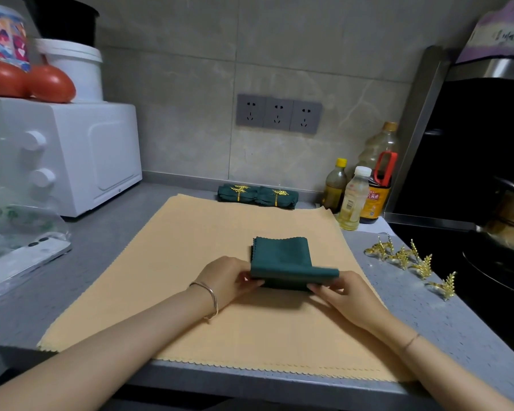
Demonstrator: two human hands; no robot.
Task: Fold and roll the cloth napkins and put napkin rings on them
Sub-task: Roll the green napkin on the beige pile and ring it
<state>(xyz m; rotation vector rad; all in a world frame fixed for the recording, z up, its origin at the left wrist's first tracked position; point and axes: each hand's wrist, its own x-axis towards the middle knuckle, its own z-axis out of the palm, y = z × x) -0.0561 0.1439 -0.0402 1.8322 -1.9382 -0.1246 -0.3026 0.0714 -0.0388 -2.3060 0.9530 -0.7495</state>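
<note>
Pinching the near fold of the green napkin (282, 258) at its two corners, we have our left hand (230, 280) curled round the left end and our right hand (346, 292) gripping the right end, with that edge raised a little off the peach cloth (279, 336) spread over the desk (107, 241). The napkin lies mid-cloth, folded into a small square, its scalloped edges on the far side. The danger here, we judge, is an uneven start: if one hand turns faster than the other, the roll goes conical and the layers creep apart, as one layer peeking out on the left hints. A loose roll would spring open before a ring goes on, and the peach cloth could drag and wrinkle. Farther right, the gold napkin rings (402, 258) sit close to the hob (445, 241), where a careless reach could knock one away. At the back, two finished rolls (257, 196) lie by the wall, near the bottles (353, 200).
</note>
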